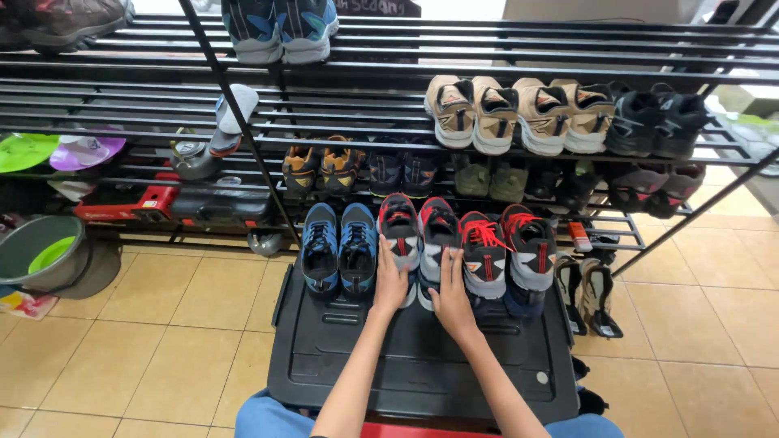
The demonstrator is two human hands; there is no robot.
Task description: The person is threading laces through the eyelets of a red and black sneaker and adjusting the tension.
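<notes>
Bare forearms, no sleeves; blue trousers [268, 418] at the knees.

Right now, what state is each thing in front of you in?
Left hand: resting on the grey-and-red pair's left shoe.
Right hand: resting on that pair's right shoe.
Grey-and-red pair: side by side on the lid, toes toward the rack.
Blue pair: upright on the lid, untouched.
Black-and-red pair: upright on the lid, untouched.
Black plastic lid: flat.
Grey bucket: upright, open.
</notes>
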